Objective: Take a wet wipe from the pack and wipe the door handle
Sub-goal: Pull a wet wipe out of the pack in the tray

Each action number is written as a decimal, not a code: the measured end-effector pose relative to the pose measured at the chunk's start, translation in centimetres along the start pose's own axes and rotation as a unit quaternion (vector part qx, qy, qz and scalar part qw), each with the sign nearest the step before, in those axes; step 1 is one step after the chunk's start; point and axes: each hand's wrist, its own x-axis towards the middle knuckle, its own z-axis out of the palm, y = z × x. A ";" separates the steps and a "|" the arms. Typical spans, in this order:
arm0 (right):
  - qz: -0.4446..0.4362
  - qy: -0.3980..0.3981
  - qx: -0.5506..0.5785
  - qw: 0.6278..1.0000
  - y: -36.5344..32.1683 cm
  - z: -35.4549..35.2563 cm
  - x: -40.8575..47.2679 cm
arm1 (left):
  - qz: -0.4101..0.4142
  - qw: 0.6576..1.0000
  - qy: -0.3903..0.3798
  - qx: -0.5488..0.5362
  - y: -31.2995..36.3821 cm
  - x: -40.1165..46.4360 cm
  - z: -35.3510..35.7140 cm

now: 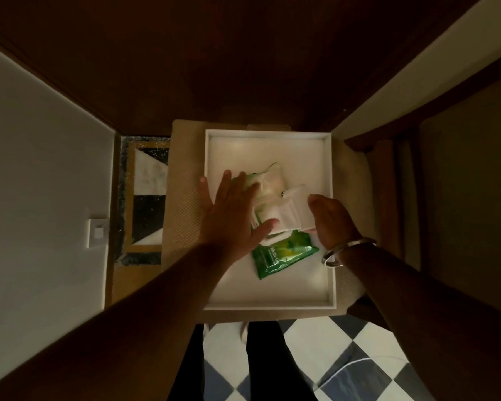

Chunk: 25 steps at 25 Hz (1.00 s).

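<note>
A green wet-wipe pack [284,254] lies in a white tray [272,303] on a beige stool. My left hand [232,215] lies flat on the pack with fingers spread, pressing it down. My right hand [331,222], with a metal bangle on its wrist, pinches a white wipe [284,212] that sticks out of the pack's opening. The pack's white flip lid stands open by the wipe. A dark wooden door [243,59] rises behind the stool; no door handle is in view.
A white wall [41,169] with a small switch plate [98,233] is on the left. A dark wooden chair [388,169] stands to the right of the stool. Below lies a black-and-white checkered floor [344,357], with my dark trousers over it.
</note>
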 end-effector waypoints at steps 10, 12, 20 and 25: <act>-0.060 -0.002 -0.018 0.998 0.6 0.2 -0.3 | 0.096 0.995 0.023 -0.032 1.2 1.3 0.9; -0.067 0.001 -0.022 0.998 0.6 0.4 -0.4 | 0.118 0.992 0.025 -0.040 1.2 1.7 0.6; -0.206 -0.041 -0.233 0.949 0.4 1.9 -2.8 | -0.095 0.961 0.112 -0.232 -4.2 -1.2 -3.2; -0.208 -0.071 -0.520 0.825 -0.9 4.9 -3.7 | -0.224 0.860 0.032 -0.458 -5.8 -1.2 -5.2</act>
